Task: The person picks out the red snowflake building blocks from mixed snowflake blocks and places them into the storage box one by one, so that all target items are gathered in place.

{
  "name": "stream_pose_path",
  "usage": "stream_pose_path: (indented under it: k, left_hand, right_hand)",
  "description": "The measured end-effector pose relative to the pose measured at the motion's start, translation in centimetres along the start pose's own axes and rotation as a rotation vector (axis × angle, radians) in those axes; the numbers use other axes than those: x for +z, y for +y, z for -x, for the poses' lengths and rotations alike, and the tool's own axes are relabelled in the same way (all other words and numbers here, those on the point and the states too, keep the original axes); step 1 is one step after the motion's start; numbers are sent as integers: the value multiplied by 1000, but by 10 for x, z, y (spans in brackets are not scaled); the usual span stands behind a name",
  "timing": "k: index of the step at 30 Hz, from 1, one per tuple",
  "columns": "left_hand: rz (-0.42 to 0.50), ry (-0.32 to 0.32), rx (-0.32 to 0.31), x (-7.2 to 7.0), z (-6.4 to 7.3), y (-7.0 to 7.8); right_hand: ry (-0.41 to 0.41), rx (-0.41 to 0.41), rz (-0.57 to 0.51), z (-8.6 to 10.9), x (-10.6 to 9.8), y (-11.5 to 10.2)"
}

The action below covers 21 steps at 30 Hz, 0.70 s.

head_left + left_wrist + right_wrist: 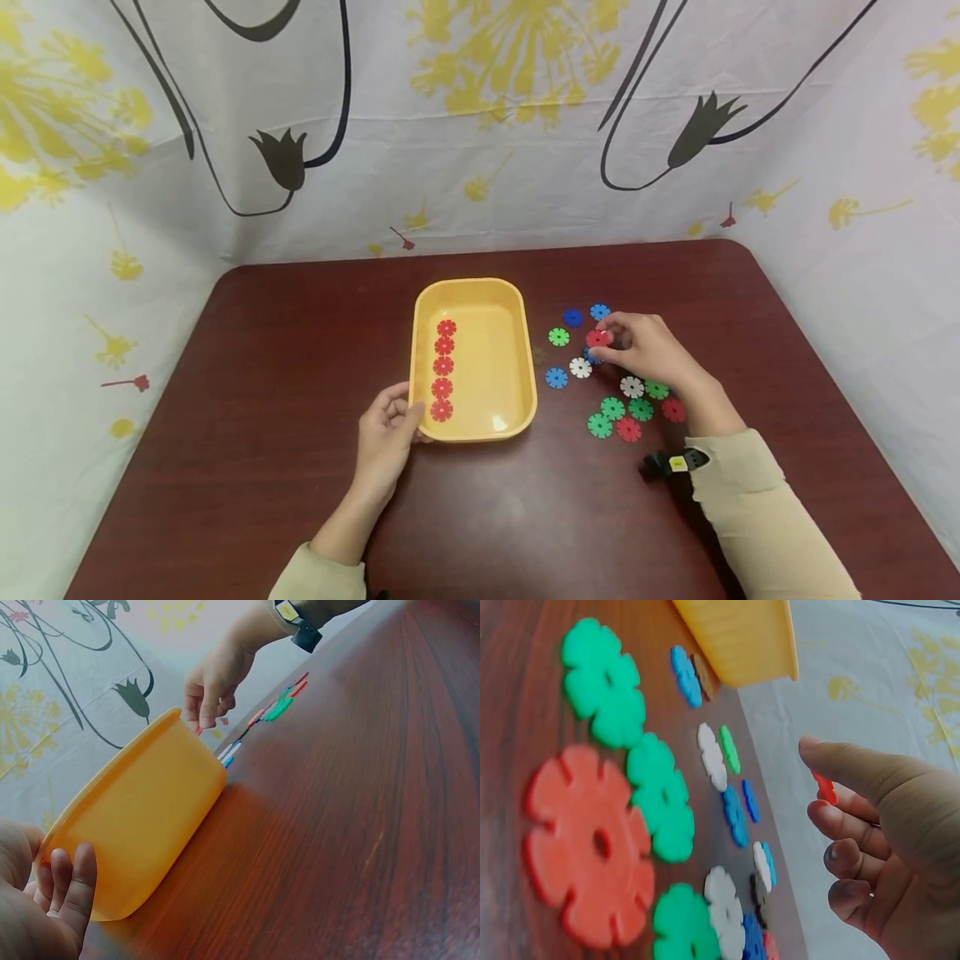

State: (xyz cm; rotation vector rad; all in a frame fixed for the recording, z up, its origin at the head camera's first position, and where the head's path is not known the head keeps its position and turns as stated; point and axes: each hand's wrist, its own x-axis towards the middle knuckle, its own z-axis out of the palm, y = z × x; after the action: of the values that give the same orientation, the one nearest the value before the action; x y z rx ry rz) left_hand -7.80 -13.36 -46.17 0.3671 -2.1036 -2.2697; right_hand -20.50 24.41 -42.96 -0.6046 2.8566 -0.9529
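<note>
A yellow plastic tray (504, 358) stands on the table with a column of several red notched discs (443, 366) along its left side. My left hand (386, 429) grips the tray's near left rim, thumb on top and fingers against the outer wall, as the left wrist view of the tray (150, 802) also shows. Right of the tray, my right hand (645, 346) pinches a red notched disc (597, 338) between thumb and forefinger. In the right wrist view that red disc (825, 787) is mostly hidden by the thumb, raised above the others.
Loose notched discs lie right of the tray: blue (557, 378), white (581, 367), light green (558, 337), several green (612, 408) and red (628, 429). A dark reddish-brown table (300, 350) surrounds them. A patterned cloth (465, 167) hangs behind the table's far edge.
</note>
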Motion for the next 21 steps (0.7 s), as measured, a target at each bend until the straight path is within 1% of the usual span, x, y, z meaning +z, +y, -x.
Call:
stream_pose_path:
  k: [6, 10, 15, 21]
  left_hand:
    - [-1, 1, 7, 0, 0, 1]
    - [-5, 0, -1, 0, 0, 1]
    - [-9, 0, -10, -1, 1, 1]
    - [-23, 3, -12, -1, 2, 2]
  right_hand:
    - [43, -23, -7, -10, 1, -11]
    - [75, -25, -13, -17, 2, -19]
    - [90, -32, -25, -26, 5, -28]
    - [98, -65, -67, -33, 8, -41]
